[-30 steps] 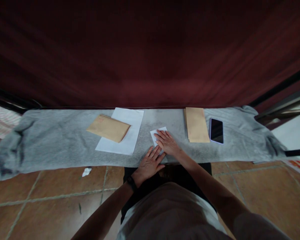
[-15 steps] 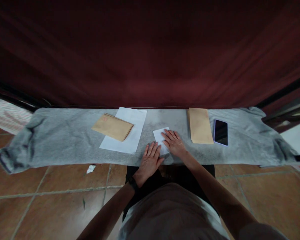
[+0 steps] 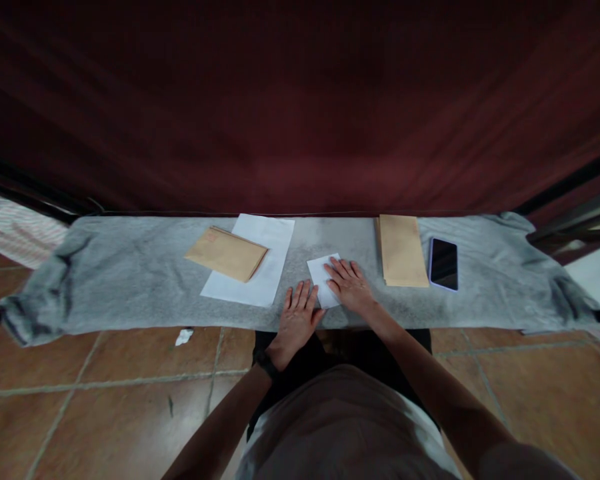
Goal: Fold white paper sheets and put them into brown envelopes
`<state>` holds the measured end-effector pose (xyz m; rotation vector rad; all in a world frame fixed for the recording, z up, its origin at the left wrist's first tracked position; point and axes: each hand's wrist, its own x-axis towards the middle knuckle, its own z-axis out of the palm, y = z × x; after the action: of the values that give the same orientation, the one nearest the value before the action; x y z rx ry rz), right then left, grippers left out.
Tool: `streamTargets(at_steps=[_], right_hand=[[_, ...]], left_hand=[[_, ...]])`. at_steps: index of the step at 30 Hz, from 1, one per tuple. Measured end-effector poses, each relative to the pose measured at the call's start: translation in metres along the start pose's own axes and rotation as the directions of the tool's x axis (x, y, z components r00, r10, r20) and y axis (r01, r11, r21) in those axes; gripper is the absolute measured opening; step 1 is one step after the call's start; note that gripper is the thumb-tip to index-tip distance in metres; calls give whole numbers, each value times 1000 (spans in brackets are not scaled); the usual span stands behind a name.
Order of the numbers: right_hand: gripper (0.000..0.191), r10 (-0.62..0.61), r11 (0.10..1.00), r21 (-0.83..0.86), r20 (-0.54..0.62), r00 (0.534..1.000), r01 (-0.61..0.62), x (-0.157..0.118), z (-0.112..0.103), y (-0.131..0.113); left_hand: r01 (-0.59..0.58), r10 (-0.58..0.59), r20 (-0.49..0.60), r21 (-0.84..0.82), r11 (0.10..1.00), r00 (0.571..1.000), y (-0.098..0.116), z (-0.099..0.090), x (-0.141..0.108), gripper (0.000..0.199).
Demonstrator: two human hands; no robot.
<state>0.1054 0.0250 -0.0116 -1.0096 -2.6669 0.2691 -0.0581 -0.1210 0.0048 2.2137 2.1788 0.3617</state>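
A small folded white sheet of paper (image 3: 323,275) lies on the grey cloth at the middle of the narrow table, close to its front edge. My right hand (image 3: 351,287) rests flat on the paper's right side, fingers stretched out and covering part of it. Just left of the paper, my left hand (image 3: 297,317) lies palm down with fingers extended, its fingertips at the sheet's left edge. Neither hand grips anything.
To the left, brown envelopes (image 3: 226,255) overlap larger white paper (image 3: 275,257). On the right stand a stack of brown envelopes (image 3: 404,252) and a phone (image 3: 444,264). Grey cloth (image 3: 135,273) covers the table; a dark red curtain (image 3: 300,180) hangs behind. A white scrap (image 3: 184,336) lies on the floor.
My left hand has slid slightly left and down, off the paper's left edge. My right hand stays in place on the sheet.
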Motion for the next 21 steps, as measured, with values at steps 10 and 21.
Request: streamTargets(at_steps=[10,21], right_hand=[[57,103,994,-27,-43,994,-104,-7,1,9],[55,233,971,76,-103,967,-226,-33,4,-1]], left_hand=[[-13,13,21,8,1000,1000,-2,0,1,59],[41,-51,-42,-212,976,998,2,5,12,49]])
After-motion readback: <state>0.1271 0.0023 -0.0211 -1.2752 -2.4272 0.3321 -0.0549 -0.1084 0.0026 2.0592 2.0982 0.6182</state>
